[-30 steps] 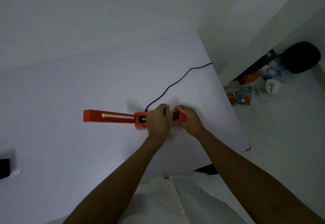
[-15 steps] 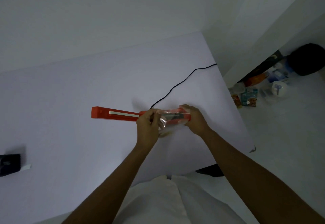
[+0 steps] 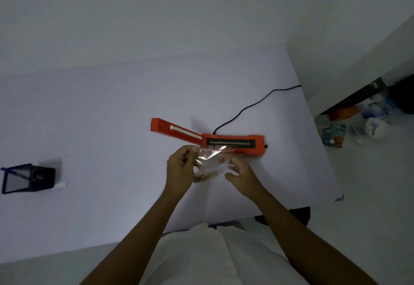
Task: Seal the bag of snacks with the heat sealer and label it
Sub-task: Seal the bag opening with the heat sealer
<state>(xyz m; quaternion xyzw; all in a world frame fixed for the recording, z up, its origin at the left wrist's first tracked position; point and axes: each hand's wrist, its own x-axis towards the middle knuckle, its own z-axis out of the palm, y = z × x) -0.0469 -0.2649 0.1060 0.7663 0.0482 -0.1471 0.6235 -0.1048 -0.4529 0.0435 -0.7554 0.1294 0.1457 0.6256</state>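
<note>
The bag is showing clear film, a red strip along its top, pale snacks at the bottom; it is hanging over the table, on the near side of the open heat sealer; the left hand is pinching its top left corner; the right hand is sitting half curled at its right edge, grip unclear; the table's right edge is running near the sealer; a black holder is standing well apart, leftward.

heat sealer: orange-red, black strip | bag: clear | table: white | cord: black
</note>
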